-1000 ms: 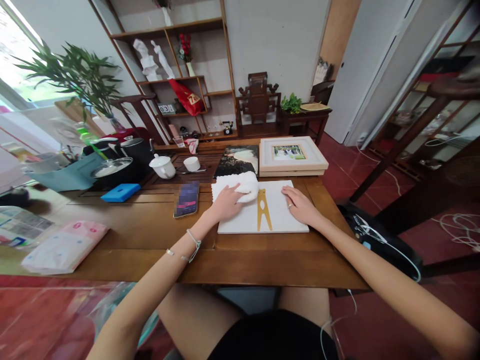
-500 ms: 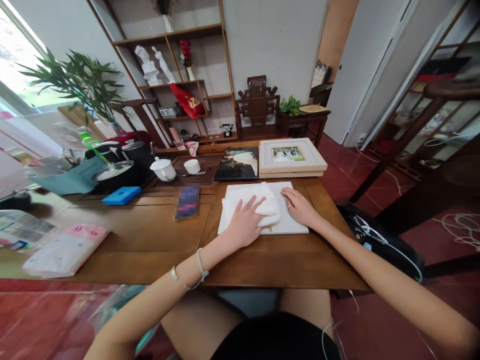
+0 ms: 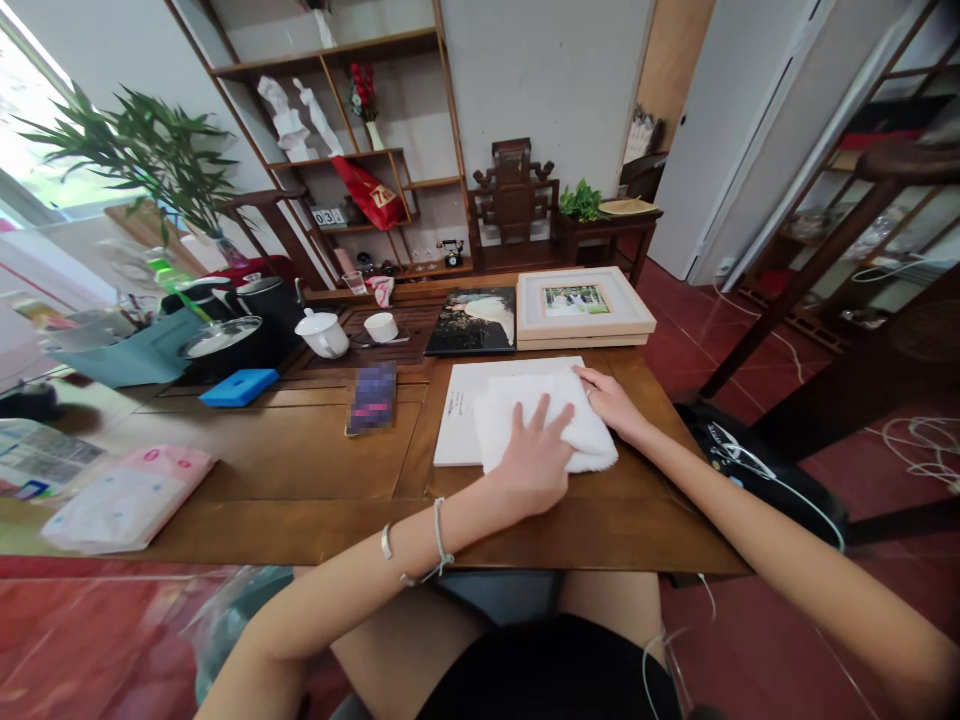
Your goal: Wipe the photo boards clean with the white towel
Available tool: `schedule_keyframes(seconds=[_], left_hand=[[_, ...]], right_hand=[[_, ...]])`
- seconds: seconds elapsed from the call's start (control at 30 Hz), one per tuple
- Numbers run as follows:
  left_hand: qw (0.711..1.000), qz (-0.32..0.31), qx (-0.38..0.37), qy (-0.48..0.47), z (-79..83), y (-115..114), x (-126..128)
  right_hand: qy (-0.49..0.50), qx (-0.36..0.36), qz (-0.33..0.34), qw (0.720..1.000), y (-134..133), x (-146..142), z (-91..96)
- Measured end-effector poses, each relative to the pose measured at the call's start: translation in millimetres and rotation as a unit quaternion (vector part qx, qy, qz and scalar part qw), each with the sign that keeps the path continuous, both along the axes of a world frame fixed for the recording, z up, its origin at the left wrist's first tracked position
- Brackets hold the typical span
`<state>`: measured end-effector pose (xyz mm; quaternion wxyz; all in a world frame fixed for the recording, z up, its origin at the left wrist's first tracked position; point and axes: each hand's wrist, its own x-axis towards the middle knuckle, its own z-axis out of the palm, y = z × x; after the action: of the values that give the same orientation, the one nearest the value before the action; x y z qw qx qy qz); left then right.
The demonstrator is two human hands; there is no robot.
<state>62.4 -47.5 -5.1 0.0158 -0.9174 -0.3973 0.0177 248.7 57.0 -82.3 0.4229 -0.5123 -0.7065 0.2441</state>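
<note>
A white cloth (image 3: pixel 499 410), fluffy like a towel, lies folded over the right part of a flat white board (image 3: pixel 457 440). My left hand (image 3: pixel 532 455) presses flat on the cloth, its fingers spread. At the board's upper right corner rests my right hand (image 3: pixel 609 400), fingers stretched along the edge and partly beside the cloth. Small dark print shows on the board's left side. The cloth covers the board's lower right corner and overhangs its front edge.
Behind the board lie a dark photo panel (image 3: pixel 472 322) and a pale framed picture (image 3: pixel 637 318). Left of it are a phone (image 3: pixel 371 398), a white lidded cup (image 3: pixel 322 335), a blue box (image 3: pixel 240 387) and a tissue pack (image 3: pixel 135 495). The wooden table's front edge (image 3: pixel 570 565) is near my lap.
My left hand has slid the cloth to the right and toward me across the board. Print on the board's left side now shows. The right hand stays near the right edge.
</note>
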Motion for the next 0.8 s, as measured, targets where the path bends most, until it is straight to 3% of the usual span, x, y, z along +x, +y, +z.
schedule_keyframes(seconds=[0.07, 0.13, 0.37, 0.47, 0.57, 0.8], left_hand=[[1.000, -0.013, -0.011, -0.009, -0.7, -10, 3], [1.000, -0.003, -0.008, -0.019, -1.3, -5, 4], [0.994, 0.104, -0.001, -0.043, 0.0, 61, -8], [0.992, 0.115, -0.004, -0.059, 1.6, 73, -16], [0.994, 0.089, -0.016, -0.062, 2.7, 60, -22], [0.998, 0.008, -0.049, -0.045, 3.5, -21, -27]], right_hand=[[0.017, -0.009, -0.008, 1.000, 1, 1, -0.1], [0.023, -0.011, -0.010, 1.000, -1, 1, 1.4], [-0.020, 0.021, 0.022, 0.999, -13, -5, 6.9], [-0.071, 0.046, 0.018, 0.996, -13, -6, 3.4], [-0.095, 0.054, 0.013, 0.994, -10, -5, -0.9], [-0.129, 0.049, 0.007, 0.990, -8, -4, -2.7]])
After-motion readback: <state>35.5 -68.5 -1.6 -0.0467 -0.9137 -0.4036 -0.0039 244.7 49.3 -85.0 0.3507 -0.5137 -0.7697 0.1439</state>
